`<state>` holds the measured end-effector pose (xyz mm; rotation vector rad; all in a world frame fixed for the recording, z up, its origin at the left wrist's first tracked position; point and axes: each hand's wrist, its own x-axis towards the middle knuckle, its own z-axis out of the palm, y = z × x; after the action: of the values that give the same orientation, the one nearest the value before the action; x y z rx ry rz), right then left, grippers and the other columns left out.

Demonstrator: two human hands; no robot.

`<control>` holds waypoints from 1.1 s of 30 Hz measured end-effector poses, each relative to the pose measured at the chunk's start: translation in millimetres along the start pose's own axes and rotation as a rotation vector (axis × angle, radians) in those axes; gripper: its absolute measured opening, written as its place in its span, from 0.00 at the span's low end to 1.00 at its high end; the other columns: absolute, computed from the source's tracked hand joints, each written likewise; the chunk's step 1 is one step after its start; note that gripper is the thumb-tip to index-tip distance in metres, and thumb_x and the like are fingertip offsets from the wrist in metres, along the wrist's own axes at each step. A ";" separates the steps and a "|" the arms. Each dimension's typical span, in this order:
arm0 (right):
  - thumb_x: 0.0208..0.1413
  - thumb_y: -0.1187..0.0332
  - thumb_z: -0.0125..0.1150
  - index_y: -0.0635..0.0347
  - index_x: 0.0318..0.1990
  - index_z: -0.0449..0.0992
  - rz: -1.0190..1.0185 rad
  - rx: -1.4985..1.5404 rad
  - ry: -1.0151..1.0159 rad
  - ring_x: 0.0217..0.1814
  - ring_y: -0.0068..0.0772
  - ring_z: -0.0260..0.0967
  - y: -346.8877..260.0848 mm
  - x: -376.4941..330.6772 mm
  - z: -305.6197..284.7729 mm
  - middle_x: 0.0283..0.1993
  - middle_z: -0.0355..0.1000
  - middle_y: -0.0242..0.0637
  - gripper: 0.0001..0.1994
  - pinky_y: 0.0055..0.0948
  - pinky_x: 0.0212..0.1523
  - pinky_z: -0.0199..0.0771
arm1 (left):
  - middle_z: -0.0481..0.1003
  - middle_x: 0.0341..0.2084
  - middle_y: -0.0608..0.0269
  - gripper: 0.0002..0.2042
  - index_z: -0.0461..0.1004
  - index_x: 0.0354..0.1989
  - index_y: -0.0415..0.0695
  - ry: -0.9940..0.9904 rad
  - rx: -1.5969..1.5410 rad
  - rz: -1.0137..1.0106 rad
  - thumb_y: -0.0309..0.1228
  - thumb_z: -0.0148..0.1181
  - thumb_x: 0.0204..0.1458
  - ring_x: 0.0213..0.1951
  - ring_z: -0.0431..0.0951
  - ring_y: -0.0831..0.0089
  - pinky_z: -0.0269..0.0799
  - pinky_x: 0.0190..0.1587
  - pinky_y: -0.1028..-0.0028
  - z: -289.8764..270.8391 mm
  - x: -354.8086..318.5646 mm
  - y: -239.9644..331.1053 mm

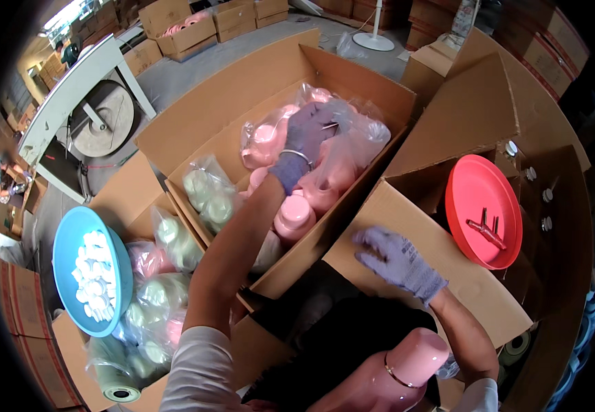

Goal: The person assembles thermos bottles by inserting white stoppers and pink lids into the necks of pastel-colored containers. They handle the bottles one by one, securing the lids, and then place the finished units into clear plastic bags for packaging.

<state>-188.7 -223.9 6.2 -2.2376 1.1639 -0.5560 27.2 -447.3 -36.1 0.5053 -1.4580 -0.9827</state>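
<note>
My left hand (309,134), in a grey-purple glove, reaches into a large open carton (222,130). It lies on a clear plastic bag (356,134) around glossy pink rounded pieces; its fingertips are hidden there. A pink cap-like piece (294,216) sits just below that wrist. My right hand (397,263), gloved alike, hovers over a cardboard flap (359,237) with its fingers apart and nothing in them. Close to my body, a large glossy pink bottle (380,384) leans, with a pink cap and a thin metallic ring at its neck. Neither hand touches it.
At left, a blue basin (127,275) of small white parts stands over bagged pale green and pink pieces (163,292). On the right, a red basin (454,199) with a few red metallic pieces rests on a divided carton (572,206). A white-framed table (71,89) stands behind.
</note>
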 end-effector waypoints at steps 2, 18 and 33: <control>0.57 0.62 0.61 0.57 0.57 0.70 0.105 0.158 0.298 0.49 0.43 0.71 -17.4 4.1 -6.7 0.52 0.69 0.42 0.21 0.36 0.47 0.75 | 0.74 0.45 0.58 0.13 0.74 0.48 0.34 -0.056 -0.695 -0.386 0.22 0.58 0.55 0.47 0.76 0.70 0.74 0.54 0.71 27.8 2.3 88.5; 0.62 0.62 0.58 0.58 0.43 0.74 0.339 1.530 0.850 0.34 0.27 0.68 13.4 -105.4 -137.7 0.33 0.70 0.34 0.10 0.24 0.41 0.75 | 0.71 0.52 0.61 0.19 0.65 0.60 0.37 -0.521 -0.216 -0.572 0.30 0.54 0.61 0.53 0.71 0.74 0.67 0.56 0.75 109.0 -173.1 171.4; 0.55 0.60 0.56 0.59 0.39 0.76 0.361 -0.036 0.436 0.40 0.54 0.72 -6.9 -170.8 4.1 0.36 0.74 0.50 0.12 0.45 0.42 0.72 | 0.77 0.40 0.59 0.09 0.73 0.47 0.38 0.048 -1.158 -0.836 0.25 0.48 0.61 0.43 0.78 0.68 0.74 0.45 0.72 169.4 -203.8 161.4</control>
<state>-274.2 -76.7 -10.6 -1.9148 1.7589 -0.9006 -63.0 -151.9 -7.2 0.2315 -0.3839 -2.2130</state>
